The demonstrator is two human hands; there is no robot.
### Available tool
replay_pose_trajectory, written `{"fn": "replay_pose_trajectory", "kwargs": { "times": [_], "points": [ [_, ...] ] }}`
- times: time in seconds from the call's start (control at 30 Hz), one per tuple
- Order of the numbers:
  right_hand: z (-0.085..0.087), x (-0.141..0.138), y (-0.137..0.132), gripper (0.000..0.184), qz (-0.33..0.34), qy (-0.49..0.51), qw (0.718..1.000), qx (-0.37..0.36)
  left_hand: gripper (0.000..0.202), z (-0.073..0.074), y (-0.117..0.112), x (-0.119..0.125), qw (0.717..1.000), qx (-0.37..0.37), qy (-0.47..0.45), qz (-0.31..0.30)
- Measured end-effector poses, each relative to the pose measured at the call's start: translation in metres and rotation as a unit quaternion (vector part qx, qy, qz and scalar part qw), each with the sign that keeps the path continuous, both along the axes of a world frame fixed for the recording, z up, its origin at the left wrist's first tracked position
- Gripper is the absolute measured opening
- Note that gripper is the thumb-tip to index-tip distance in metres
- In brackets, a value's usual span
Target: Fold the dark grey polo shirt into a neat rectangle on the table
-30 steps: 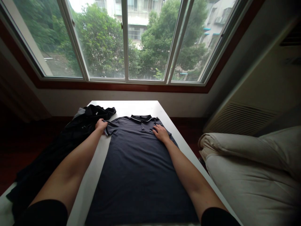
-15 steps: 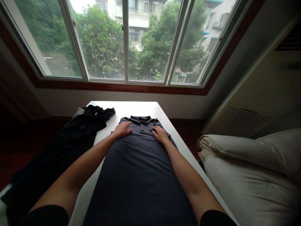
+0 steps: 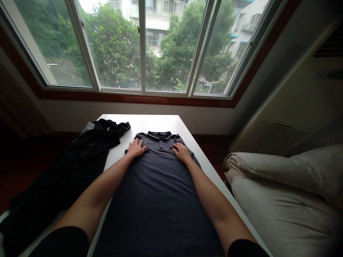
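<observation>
A dark grey polo shirt (image 3: 160, 192) lies front side up on the white table (image 3: 150, 121). Its black collar with white edging points toward the window, and the buttoned placket shows below it. Both short sleeves are folded in over the chest. My left hand (image 3: 136, 148) rests flat on the left sleeve near the shoulder, fingers spread. On the other side, my right hand (image 3: 182, 152) lies on the right sleeve with its fingers stretched out. Neither hand grips the cloth.
Left of the polo shirt, a heap of black clothes (image 3: 80, 157) runs along the table's left side. A beige sofa (image 3: 278, 200) stands close on the right. Beyond the table are a wall and a sliding window (image 3: 143, 53); a cream vented unit (image 3: 273, 134) stands at the right.
My left hand has shifted slightly left and outward on the sleeve, its fingers now more spread. My right hand has barely moved, and the shirt lies as before.
</observation>
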State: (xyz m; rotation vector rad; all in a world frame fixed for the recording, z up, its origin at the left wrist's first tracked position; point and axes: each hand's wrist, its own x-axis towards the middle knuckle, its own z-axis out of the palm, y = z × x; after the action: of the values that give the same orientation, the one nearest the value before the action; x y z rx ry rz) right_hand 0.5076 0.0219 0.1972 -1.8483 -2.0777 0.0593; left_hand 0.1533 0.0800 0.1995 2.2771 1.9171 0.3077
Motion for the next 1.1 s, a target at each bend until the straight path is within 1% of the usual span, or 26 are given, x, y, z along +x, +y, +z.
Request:
{"fn": "replay_pose_trajectory", "kwargs": {
  "times": [0.2, 0.33, 0.4, 0.47, 0.5, 0.53, 0.57, 0.67, 0.8, 0.93, 1.0, 1.1],
  "points": [
    [0.003, -0.001, -0.003, 0.049, -0.003, -0.006, 1.0, -0.008, 0.086, 0.005, 0.019, -0.008, 0.998, 0.001, -0.027, 0.058],
    [0.002, 0.0, -0.001, 0.047, 0.0, -0.003, 1.0, -0.007, 0.086, 0.007, 0.018, -0.004, 0.997, 0.004, -0.027, 0.078],
    [0.001, 0.0, 0.0, 0.047, 0.003, -0.002, 1.0, -0.005, 0.078, 0.008, 0.014, -0.001, 0.997, 0.047, -0.023, 0.062],
    [-0.001, 0.001, 0.001, 0.048, 0.003, -0.001, 1.0, -0.006, 0.07, 0.008, 0.011, 0.001, 0.995, 0.1, -0.014, 0.01],
    [-0.001, 0.001, 0.001, 0.049, 0.002, -0.001, 1.0, -0.007, 0.067, 0.008, 0.01, 0.0, 0.994, 0.11, -0.009, -0.017],
    [-0.002, 0.001, 0.001, 0.049, 0.001, -0.001, 1.0, -0.009, 0.067, 0.008, 0.011, 0.0, 0.994, 0.105, -0.006, -0.034],
    [-0.002, 0.001, 0.001, 0.05, 0.001, -0.003, 1.0, -0.011, 0.069, 0.007, 0.012, -0.001, 0.996, 0.086, -0.005, -0.038],
    [-0.001, 0.0, -0.002, 0.056, 0.003, -0.017, 0.999, -0.029, 0.079, 0.005, 0.019, -0.004, 1.0, 0.022, -0.006, -0.005],
    [0.001, -0.004, -0.004, 0.076, -0.002, -0.026, 0.996, -0.08, 0.086, 0.001, 0.024, -0.003, 1.0, 0.002, 0.001, 0.004],
    [0.001, -0.006, -0.001, 0.081, -0.006, -0.024, 0.994, -0.107, 0.09, 0.003, 0.02, 0.001, 1.0, -0.017, 0.006, 0.013],
    [0.001, -0.006, 0.003, 0.083, -0.006, -0.021, 0.993, -0.114, 0.088, 0.006, 0.016, 0.003, 1.0, -0.009, 0.006, 0.013],
    [0.004, -0.006, 0.007, 0.084, -0.011, -0.023, 0.992, -0.124, 0.081, 0.01, 0.007, 0.007, 0.999, 0.043, 0.003, 0.004]
  ]
}}
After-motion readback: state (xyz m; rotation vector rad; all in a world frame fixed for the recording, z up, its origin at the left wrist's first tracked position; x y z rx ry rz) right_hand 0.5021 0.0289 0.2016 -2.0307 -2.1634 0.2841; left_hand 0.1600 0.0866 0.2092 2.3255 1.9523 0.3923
